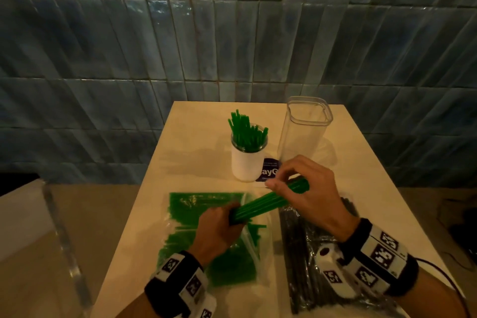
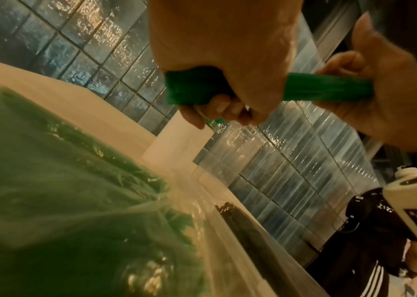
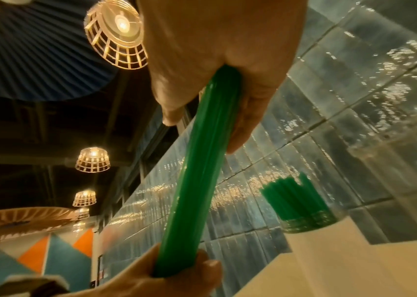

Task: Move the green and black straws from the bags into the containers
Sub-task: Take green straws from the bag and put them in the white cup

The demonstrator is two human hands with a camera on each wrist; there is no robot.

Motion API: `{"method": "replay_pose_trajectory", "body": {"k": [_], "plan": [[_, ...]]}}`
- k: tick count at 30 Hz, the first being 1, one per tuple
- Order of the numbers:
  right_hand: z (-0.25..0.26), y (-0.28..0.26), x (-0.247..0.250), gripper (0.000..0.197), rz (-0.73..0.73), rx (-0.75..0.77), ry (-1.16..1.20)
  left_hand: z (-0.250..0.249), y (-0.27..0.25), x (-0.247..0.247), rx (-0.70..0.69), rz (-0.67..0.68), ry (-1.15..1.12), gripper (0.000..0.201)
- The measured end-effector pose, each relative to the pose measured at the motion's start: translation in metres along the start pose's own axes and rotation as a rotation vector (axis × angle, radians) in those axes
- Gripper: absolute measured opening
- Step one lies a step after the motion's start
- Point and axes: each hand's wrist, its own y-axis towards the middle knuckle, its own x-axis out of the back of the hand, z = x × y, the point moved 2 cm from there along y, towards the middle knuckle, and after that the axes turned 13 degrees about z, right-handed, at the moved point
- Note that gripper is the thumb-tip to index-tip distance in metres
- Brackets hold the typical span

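Observation:
A bundle of green straws hangs above the table, held at both ends. My left hand grips its near end; my right hand is curled round its far end. The same bundle shows between both hands in the left wrist view, and again in the right wrist view. Below lies a clear bag of green straws. A bag of black straws lies under my right wrist. A white jar holds several green straws. The tall clear container stands empty beside it.
The pale table ends against a blue tiled wall. A dark blue card lies between the jar and the clear container. A clear panel stands off the table's left side. A cable trails from my right wrist.

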Motion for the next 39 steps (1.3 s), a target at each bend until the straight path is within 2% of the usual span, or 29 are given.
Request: {"method": "replay_pose_trajectory", "body": {"k": [3, 7, 10, 13, 17, 19, 22, 25, 28, 30, 33, 36, 39], "plan": [[0.016, -0.002, -0.008, 0.038, 0.01, 0.069, 0.034, 0.006, -0.007, -0.006, -0.021, 0.024, -0.147, 0.023], [0.016, -0.009, -0.011, 0.032, -0.196, -0.055, 0.348, -0.004, -0.008, -0.01, -0.063, 0.023, -0.283, 0.015], [0.013, -0.019, -0.017, 0.023, -0.25, -0.091, 0.507, -0.019, 0.0, -0.019, -0.128, 0.073, -0.264, 0.011], [0.01, -0.02, -0.009, 0.017, -0.205, -0.038, 0.499, -0.031, 0.011, -0.034, -0.133, 0.114, -0.285, 0.006], [0.009, -0.006, 0.01, 0.008, -0.197, 0.061, 0.475, -0.041, 0.03, -0.041, 0.064, 0.148, -0.378, 0.017], [0.008, 0.003, 0.016, 0.013, -0.221, 0.122, 0.478, -0.051, 0.037, -0.039, 0.124, 0.178, -0.421, 0.022], [0.005, 0.016, 0.017, 0.021, -0.276, 0.217, 0.39, -0.068, 0.044, -0.039, 0.094, 0.166, -0.47, 0.029], [-0.001, 0.024, 0.013, 0.008, -0.294, 0.194, 0.397, -0.071, 0.049, -0.042, 0.131, 0.113, -0.578, 0.034], [-0.003, 0.028, 0.012, 0.02, -0.273, 0.259, 0.365, -0.065, 0.055, -0.043, 0.168, 0.162, -0.679, 0.02], [-0.001, 0.033, 0.016, 0.021, -0.282, 0.318, 0.364, -0.06, 0.061, -0.044, 0.203, 0.152, -0.766, 0.02], [-0.004, 0.042, 0.024, 0.019, -0.304, 0.328, 0.355, -0.061, 0.07, -0.04, 0.218, 0.142, -0.901, 0.012], [-0.013, 0.049, 0.029, 0.021, -0.247, 0.293, 0.402, -0.058, 0.08, -0.034, 0.231, 0.198, -1.022, 0.048], [-0.026, 0.06, 0.047, 0.023, -0.337, 0.221, 0.454, -0.042, 0.085, -0.025, 0.273, 0.221, -0.917, 0.085]]}}
